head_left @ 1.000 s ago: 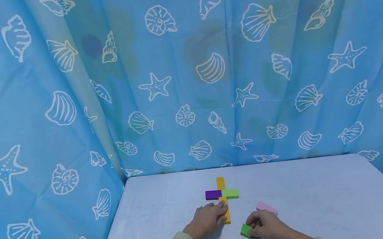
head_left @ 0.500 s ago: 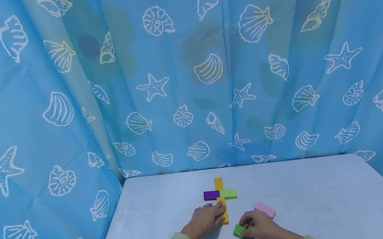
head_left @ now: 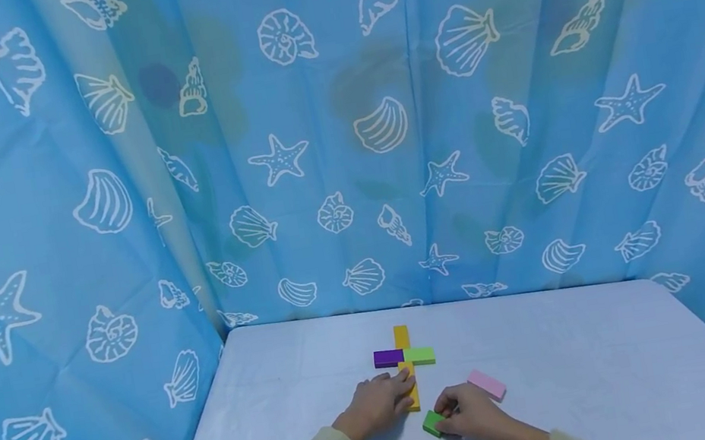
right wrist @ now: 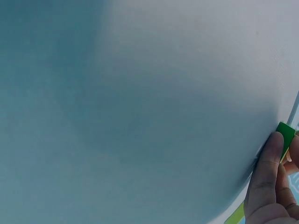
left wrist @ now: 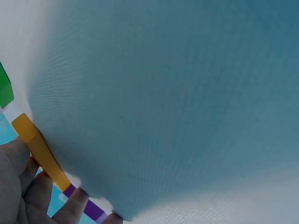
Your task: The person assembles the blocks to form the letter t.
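Observation:
My left hand rests with its fingers extended against the near yellow block. Beyond that block, a purple block, a light green block and a far yellow block complete a cross shape lying on the table. My right hand pinches a dark green block between thumb and fingers, close to the near end of the cross. In the right wrist view its fingertips hide part of the dark green block. A pink block lies just beyond the right hand.
The blocks are on a white-covered table. A blue curtain with white shell and starfish prints hangs behind the table and along its left side.
My right hand has moved left with the dark green block, bringing it nearer the near yellow block. The left hand stays at the yellow block. The head view shifts slightly.

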{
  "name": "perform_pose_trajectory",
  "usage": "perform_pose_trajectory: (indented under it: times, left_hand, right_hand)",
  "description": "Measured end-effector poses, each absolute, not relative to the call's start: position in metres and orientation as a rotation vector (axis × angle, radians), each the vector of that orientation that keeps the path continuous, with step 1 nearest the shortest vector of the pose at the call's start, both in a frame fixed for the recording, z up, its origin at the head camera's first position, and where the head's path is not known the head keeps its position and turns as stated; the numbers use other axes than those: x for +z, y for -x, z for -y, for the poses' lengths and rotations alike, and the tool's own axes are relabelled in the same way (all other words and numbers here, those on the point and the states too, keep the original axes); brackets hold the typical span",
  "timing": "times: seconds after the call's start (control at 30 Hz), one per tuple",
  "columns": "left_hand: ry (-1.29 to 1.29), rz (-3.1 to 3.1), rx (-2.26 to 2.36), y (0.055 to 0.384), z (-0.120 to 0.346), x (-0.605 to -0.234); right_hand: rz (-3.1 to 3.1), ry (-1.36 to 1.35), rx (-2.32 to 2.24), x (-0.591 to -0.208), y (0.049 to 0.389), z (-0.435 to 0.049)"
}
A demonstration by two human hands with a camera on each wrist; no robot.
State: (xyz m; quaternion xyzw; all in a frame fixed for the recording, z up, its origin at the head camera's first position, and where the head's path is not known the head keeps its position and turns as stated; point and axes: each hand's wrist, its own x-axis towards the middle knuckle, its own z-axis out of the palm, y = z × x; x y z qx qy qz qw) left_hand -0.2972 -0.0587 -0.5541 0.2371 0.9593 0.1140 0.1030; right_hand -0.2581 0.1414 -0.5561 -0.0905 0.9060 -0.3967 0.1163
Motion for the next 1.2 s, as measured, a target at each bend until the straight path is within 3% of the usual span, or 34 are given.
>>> perform_pose_trajectory:
  times: [1.2]
  left_hand:
    - [-0.71, -2.829, 0.301, 0.299, 0.059, -0.551]
  right_hand:
    - [-2.591, 0.197, -1.241, -0.557, 0.261, -0.12]
